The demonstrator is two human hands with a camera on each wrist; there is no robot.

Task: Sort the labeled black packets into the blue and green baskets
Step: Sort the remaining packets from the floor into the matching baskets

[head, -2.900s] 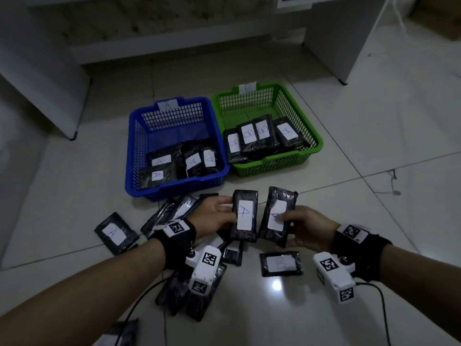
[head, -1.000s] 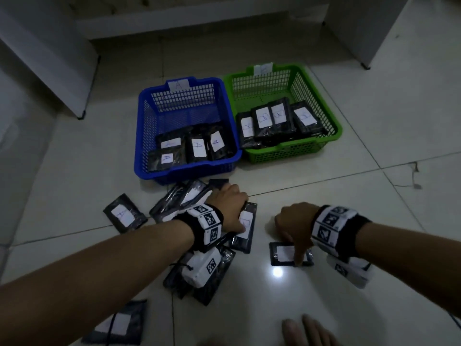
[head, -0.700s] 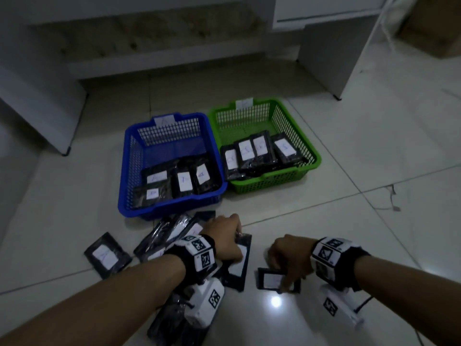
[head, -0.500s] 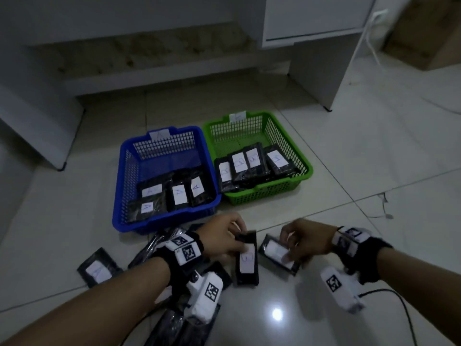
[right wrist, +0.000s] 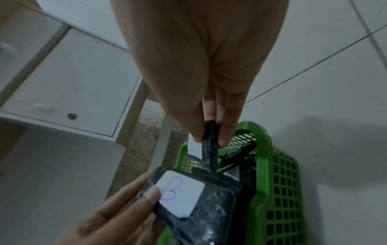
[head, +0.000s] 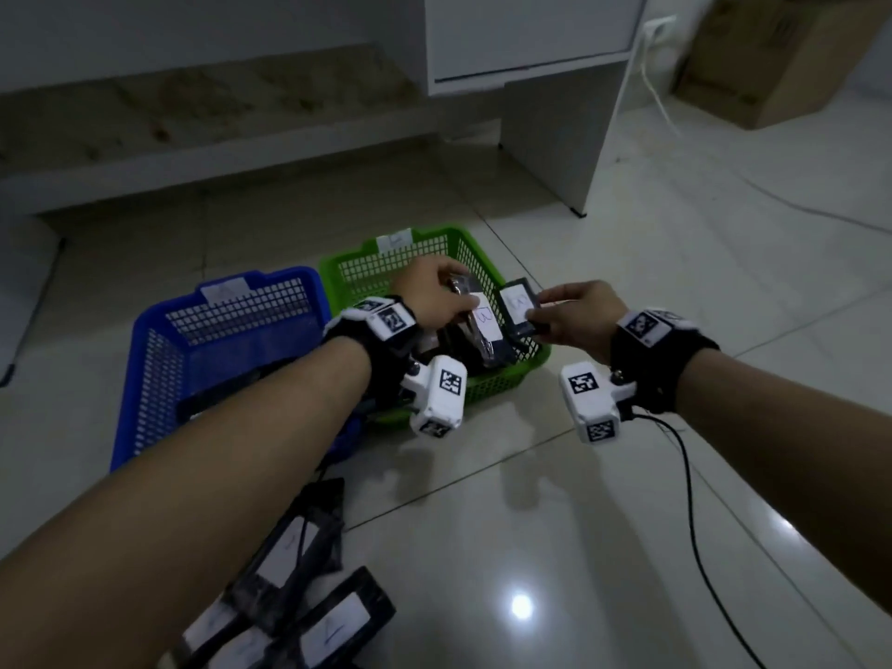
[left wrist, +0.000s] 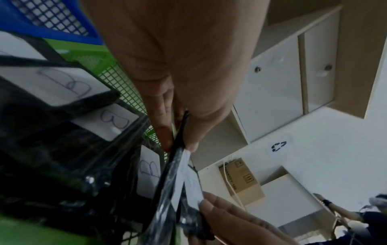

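Your left forearm (head: 217, 451) hides near half of blue basket (head: 145, 359); packets inside barely show. Tag on its 12 o'clock rim (head: 225, 292) too faint to read. Loose packets at 6 o'clock (head: 309, 615) cut by bottom edge, their letters blurred. In left wrist view, label of packet you pinch (left wrist: 182, 174) edge-on, unreadable. Green basket's rim tag (head: 393, 240) too small.

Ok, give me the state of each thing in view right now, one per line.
left hand: pinches a B packet above the green basket
right hand: pinches a second B packet at the basket's right rim
green basket: holds B packets
blue basket: contents mostly hidden by the left arm
floor packets: unsorted, overlapping
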